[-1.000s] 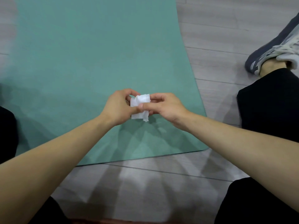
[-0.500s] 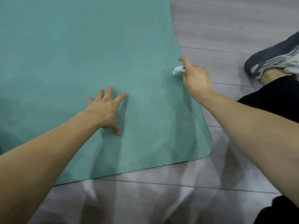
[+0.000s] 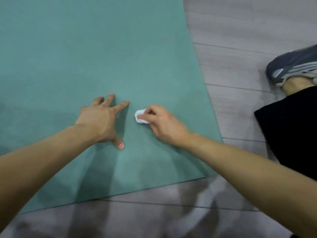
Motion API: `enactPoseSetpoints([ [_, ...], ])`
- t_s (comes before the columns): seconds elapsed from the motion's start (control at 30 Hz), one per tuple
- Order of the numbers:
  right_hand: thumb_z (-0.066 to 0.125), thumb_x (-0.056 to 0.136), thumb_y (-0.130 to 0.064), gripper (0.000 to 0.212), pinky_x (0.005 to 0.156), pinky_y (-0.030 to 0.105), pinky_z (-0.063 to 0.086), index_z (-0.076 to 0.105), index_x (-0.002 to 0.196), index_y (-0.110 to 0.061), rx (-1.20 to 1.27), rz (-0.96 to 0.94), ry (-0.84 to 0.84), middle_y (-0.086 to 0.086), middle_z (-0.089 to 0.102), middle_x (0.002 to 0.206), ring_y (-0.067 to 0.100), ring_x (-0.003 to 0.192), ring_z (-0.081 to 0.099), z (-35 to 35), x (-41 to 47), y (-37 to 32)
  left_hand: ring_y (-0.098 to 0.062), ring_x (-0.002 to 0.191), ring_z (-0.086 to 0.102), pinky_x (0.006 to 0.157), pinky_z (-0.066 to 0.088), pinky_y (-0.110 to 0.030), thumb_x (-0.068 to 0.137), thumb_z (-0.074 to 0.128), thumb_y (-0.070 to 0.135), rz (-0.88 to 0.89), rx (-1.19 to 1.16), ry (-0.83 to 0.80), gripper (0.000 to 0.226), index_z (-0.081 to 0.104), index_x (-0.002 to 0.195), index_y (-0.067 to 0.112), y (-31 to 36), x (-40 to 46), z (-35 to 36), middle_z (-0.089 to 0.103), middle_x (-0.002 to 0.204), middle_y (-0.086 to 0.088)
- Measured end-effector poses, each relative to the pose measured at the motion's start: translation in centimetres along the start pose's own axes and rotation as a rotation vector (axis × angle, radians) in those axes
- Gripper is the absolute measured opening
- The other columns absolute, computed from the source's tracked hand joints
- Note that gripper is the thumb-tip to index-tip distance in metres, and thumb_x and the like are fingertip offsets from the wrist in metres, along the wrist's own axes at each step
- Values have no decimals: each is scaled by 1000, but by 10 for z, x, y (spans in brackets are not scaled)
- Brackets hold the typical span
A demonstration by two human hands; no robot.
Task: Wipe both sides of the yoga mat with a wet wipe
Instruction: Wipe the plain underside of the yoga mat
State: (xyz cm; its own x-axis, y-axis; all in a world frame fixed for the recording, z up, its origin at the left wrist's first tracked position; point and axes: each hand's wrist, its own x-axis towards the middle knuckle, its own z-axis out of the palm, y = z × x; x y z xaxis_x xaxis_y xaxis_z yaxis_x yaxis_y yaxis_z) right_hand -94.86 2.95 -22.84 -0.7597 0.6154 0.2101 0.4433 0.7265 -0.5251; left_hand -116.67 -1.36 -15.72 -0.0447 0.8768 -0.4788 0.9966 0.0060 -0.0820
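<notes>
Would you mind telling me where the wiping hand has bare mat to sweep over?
Free: the yoga mat beyond both hands, and the strip between the right hand with the wet wipe and the mat's right edge. Crowded: leftward, where the left hand presses.

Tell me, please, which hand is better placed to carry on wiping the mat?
The right hand: its grip already pinches the wet wipe against the yoga mat. The left hand lies flat with spread fingers, seemingly steadying the mat.
</notes>
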Motion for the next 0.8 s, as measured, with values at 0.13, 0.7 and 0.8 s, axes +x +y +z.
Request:
enactPoseSetpoints([
  [0.13, 61, 86, -28, 19, 93, 50, 53, 76, 88, -18, -244, 541, 254, 11, 75, 98, 30, 89, 68, -70, 24, 126, -29, 156, 17, 102, 50, -54, 29, 82, 90, 15, 22, 26, 159, -4, 158, 58, 1, 1, 0, 4, 173, 5],
  [0.7, 54, 89, -22, 28, 82, 27, 44, 77, 101, -11, -170, 779, 511, 11, 65, 104, 16, 85, 59, -44, 78, 111, -18, 157, 19, 109, 45, -46, 30, 74, 97, 12, -8, 71, 159, 11, 163, 37, -9, -11, 0, 6, 174, 13],
  [0.8, 62, 94, -9, 20, 85, 35, 50, 77, 105, -16, -16, 303, 224, 11, 64, 106, 31, 95, 65, 18, 69, 8, -19, 158, 17, 111, 42, -47, 31, 72, 99, 29, -21, 56, 160, 9, 164, 35, -10, -11, 0, 4, 174, 12],
])
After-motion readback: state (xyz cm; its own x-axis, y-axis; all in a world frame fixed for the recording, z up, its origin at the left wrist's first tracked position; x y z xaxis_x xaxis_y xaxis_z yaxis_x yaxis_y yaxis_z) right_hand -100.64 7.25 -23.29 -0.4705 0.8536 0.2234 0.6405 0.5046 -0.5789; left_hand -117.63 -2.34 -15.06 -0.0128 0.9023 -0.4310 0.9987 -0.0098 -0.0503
